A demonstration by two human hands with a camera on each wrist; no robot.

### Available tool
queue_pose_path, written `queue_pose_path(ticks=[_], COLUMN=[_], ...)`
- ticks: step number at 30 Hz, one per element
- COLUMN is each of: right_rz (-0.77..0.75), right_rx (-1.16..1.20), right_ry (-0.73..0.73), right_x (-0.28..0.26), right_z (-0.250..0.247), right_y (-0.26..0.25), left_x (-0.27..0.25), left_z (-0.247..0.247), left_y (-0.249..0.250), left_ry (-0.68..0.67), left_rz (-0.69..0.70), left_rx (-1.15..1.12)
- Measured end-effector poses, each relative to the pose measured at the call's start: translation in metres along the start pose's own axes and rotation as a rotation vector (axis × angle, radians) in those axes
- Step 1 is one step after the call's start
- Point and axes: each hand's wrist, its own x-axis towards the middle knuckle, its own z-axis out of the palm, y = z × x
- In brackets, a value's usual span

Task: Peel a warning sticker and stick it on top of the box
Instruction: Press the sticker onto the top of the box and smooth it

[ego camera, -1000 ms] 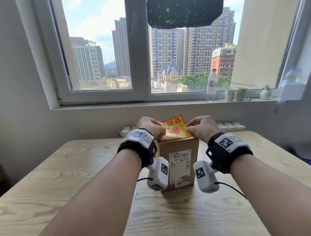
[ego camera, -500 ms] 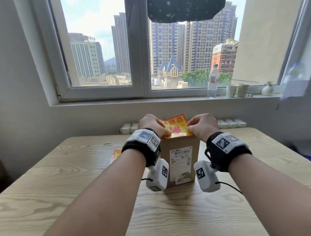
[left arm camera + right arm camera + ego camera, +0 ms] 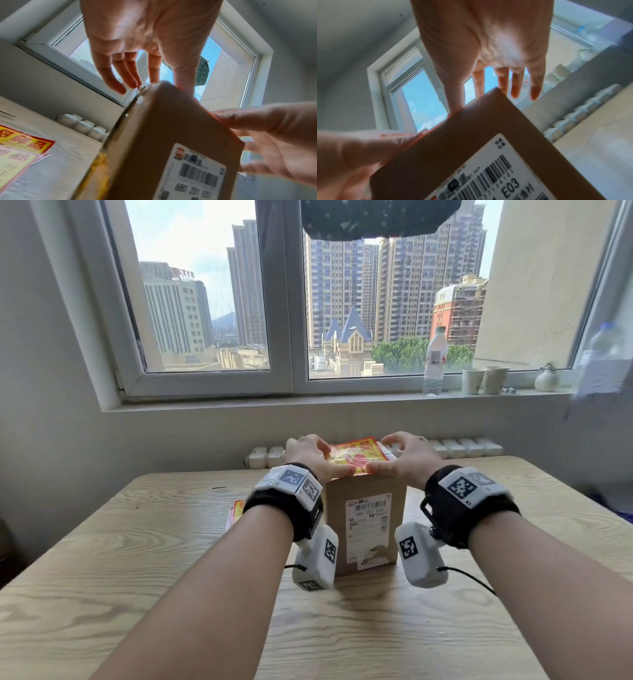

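Note:
A brown cardboard box (image 3: 364, 529) with a white shipping label (image 3: 368, 525) stands upright on the wooden table (image 3: 137, 559). A red and yellow warning sticker (image 3: 356, 455) lies flat on its top. My left hand (image 3: 323, 457) and right hand (image 3: 399, 455) flank the sticker, fingers spread over the top and both thumbs pressing its near edge. The left wrist view looks up the box (image 3: 171, 135) at my left hand (image 3: 137, 60), fingers straight. In the right wrist view my right hand (image 3: 488, 60) reaches over the box (image 3: 479, 135), fingers straight.
Spare warning sticker sheets (image 3: 236, 510) lie on the table left of the box, also visible as sticker sheets (image 3: 20, 146). A white ribbed strip (image 3: 459, 446) runs along the wall behind. On the windowsill stand a water bottle (image 3: 435, 361), paper cups (image 3: 484, 380) and a small vase (image 3: 547, 378).
The sticker, held tilted above the box by its side edges, now lies flat on the top. Both hands have uncurled; their thumbs press the near edge.

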Motion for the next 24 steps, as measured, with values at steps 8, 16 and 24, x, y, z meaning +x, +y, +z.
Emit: queue_pose_path(ticks=[8,16,24], right_rz=[0.02,-0.17,-0.077], right_rx=[0.083,-0.327,-0.307], right_ry=[-0.051,-0.132,-0.134], right_x=[-0.002,0.0,0.012], right_z=[-0.005,0.019,0.023], right_y=[0.004,-0.012,-0.004], left_x=[0.004,0.01,0.015], left_z=[-0.012,0.006,0.023], left_y=[-0.007,0.006,-0.001], left_ry=[-0.241,-0.241,-0.196], left_rz=[0.022,0.057,-0.056], left_rx=[-0.109,0.002,0.013])
